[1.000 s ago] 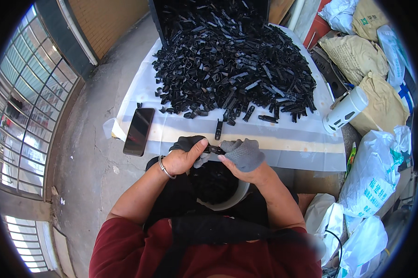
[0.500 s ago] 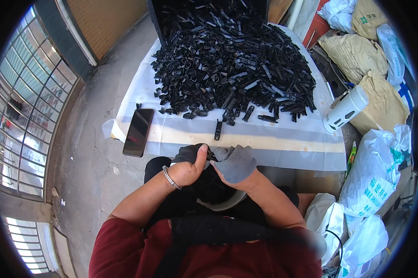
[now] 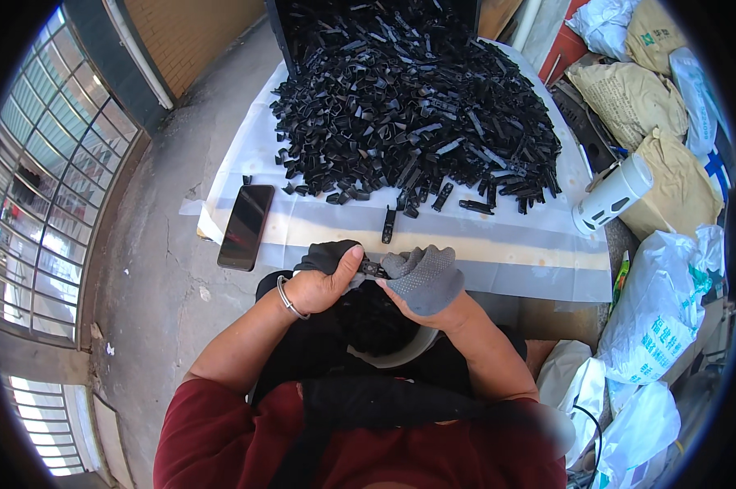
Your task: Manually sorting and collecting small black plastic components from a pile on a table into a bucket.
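Hands meeting at bench edge: left hand (image 3: 323, 287) and gloved right hand (image 3: 423, 279) pinching small black part (image 3: 372, 268) between them; large pile (image 3: 413, 102) at twelve o'clock is waiting, bowl (image 3: 396, 352) at six partly filled.

White sheet (image 3: 498, 244) under black clips (image 3: 408, 106)

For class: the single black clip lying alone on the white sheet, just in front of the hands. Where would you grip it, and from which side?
Probably pinch the lone black clip across its long narrow sides, near the middle, coming straight down from above. It lies flat on the white sheet, its length pointing away from the person, and apart from the pile of black parts, so both long sides are free for the fingers.
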Action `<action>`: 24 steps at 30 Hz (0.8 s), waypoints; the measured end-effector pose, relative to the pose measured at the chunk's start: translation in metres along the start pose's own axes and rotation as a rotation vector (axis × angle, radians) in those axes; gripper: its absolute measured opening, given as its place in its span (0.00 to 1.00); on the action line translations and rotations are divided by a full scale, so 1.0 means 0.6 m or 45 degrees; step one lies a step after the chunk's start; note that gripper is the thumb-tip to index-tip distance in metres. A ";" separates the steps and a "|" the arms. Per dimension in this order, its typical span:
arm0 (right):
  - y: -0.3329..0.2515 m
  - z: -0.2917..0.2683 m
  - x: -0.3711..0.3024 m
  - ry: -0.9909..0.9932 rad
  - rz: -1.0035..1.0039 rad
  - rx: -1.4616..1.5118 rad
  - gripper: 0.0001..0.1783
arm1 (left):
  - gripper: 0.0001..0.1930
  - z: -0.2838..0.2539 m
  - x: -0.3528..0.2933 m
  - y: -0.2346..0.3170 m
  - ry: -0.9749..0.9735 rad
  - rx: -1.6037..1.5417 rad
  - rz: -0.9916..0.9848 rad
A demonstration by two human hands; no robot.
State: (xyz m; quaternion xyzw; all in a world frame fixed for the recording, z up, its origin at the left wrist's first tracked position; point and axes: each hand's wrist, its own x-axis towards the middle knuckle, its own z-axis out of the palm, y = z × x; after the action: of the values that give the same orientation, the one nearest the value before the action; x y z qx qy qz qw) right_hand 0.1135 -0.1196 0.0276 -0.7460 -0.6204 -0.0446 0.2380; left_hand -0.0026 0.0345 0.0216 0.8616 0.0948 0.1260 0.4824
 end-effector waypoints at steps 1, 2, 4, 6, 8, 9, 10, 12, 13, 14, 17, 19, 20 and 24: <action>-0.005 -0.002 0.003 -0.039 0.002 -0.105 0.11 | 0.18 0.001 0.001 0.002 0.004 0.080 0.028; -0.009 -0.001 0.006 -0.078 0.003 -0.209 0.09 | 0.18 0.003 0.003 0.003 0.008 0.160 0.055; -0.003 0.033 0.001 0.078 -0.055 -0.125 0.10 | 0.17 0.016 0.004 0.004 -0.001 0.235 0.078; 0.003 0.057 -0.006 0.238 -0.112 -0.041 0.10 | 0.17 0.024 0.001 0.012 -0.019 0.272 -0.008; 0.003 0.066 -0.010 0.143 -0.111 0.228 0.15 | 0.17 0.025 -0.001 -0.020 0.009 0.298 0.108; 0.004 0.062 -0.010 0.144 -0.111 0.224 0.15 | 0.16 0.021 -0.002 -0.032 0.043 0.318 0.221; 0.006 0.055 -0.011 0.055 -0.054 0.200 0.14 | 0.18 -0.005 0.007 -0.018 -0.220 0.465 0.053; 0.011 0.028 0.008 -0.199 0.112 0.108 0.14 | 0.19 -0.034 0.031 -0.038 0.031 0.762 -0.076; 0.017 0.008 0.025 -0.363 0.222 0.034 0.15 | 0.18 -0.040 0.042 -0.058 0.296 0.879 -0.044; 0.038 0.026 0.026 -0.168 0.143 -0.139 0.12 | 0.16 -0.046 0.056 -0.071 0.369 0.935 -0.040; 0.051 0.032 0.059 0.169 -0.036 -0.367 0.10 | 0.12 -0.041 0.094 -0.123 0.453 1.051 0.051; 0.069 0.048 0.064 0.178 -0.021 -0.320 0.10 | 0.12 -0.025 0.108 -0.110 0.430 1.015 0.061; 0.076 0.045 0.061 0.183 -0.081 -0.364 0.11 | 0.12 -0.019 0.105 -0.100 0.333 1.002 0.037; 0.082 0.036 0.048 0.209 -0.182 -0.431 0.13 | 0.12 -0.004 0.083 -0.105 0.382 0.951 0.122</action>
State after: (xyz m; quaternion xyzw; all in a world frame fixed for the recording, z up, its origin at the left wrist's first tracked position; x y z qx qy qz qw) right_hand 0.1615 -0.0905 0.0045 -0.7234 -0.6338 -0.2256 0.1550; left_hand 0.0411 0.0831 -0.0249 0.9532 0.1633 0.2293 0.1105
